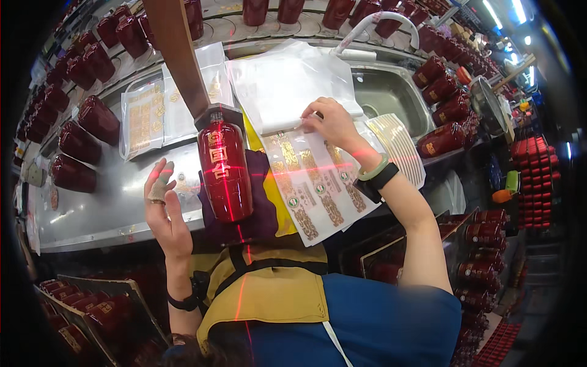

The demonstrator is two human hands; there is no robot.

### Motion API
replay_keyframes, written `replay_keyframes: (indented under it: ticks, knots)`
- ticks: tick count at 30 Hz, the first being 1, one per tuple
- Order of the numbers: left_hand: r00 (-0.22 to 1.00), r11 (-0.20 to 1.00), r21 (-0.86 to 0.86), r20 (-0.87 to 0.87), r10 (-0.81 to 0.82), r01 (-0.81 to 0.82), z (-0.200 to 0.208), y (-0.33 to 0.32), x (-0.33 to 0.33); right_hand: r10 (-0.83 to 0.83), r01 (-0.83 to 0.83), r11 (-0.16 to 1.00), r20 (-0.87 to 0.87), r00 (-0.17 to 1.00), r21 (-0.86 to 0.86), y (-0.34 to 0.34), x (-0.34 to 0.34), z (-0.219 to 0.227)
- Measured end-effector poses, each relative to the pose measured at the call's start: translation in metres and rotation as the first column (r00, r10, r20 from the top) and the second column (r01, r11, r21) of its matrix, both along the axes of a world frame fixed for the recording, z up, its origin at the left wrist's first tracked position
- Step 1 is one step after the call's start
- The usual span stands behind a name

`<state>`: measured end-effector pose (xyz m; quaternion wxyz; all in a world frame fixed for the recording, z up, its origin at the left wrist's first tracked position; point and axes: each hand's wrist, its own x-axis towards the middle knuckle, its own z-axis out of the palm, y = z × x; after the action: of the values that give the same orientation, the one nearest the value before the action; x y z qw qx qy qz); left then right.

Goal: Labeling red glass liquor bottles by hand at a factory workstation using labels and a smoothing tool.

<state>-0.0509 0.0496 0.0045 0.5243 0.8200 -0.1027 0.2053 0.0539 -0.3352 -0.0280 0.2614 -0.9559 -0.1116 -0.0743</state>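
Reaching over the gold decal sheet [318, 197], the person's right hand [333, 124] has its fingers bent, tips at the near edge of the white sheet [290, 82]; from my distant head view I cannot tell whether they pinch it. I see the left hand [168, 211] raised over the metal counter [116, 211], fingers loosely spread around air, with a beige band [157, 200] on one finger. Between the hands I find the dark red bottle [227, 186], near the left hand yet apart from it, over a purple cloth [258, 177]. Its neck points away from the person, toward the foot of a brown post [177, 55], and gold lettering faces my camera. Just right of the bottle, I make out yellow material [280, 205] partly beneath the decal sheet. Beyond the right hand, I see a metal sink [382, 92].
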Motion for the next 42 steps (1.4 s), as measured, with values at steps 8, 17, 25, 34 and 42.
replay_keyframes:
  ticks: [8, 17, 25, 34, 42]
  knots:
    - [1.000, 1.000, -0.014, -0.014, -0.015, 0.014, -0.001, -0.003, 0.000, 0.047, -0.049, 0.999, 0.135, 0.990, 0.014, -0.007, 0.000, -0.005]
    - [0.999, 1.000, -0.025, -0.039, -0.002, 0.001, 0.000, -0.001, -0.002, 0.097, -0.089, 0.994, 0.153, 0.983, -0.057, -0.003, -0.001, -0.006]
    - [0.999, 0.999, -0.029, -0.034, -0.018, 0.017, -0.003, -0.002, -0.002, 0.080, -0.090, 0.993, 0.118, 0.990, 0.079, -0.003, -0.014, 0.007]
    - [1.000, 1.000, 0.015, -0.015, -0.019, 0.019, -0.002, 0.001, -0.002, 0.149, -0.127, 0.966, -0.085, 0.985, 0.226, -0.006, -0.036, 0.029]
    - [1.000, 0.999, -0.015, 0.003, -0.031, 0.031, -0.005, -0.003, -0.003, 0.195, -0.169, 0.973, -0.166, 0.967, 0.157, -0.013, -0.055, 0.023]
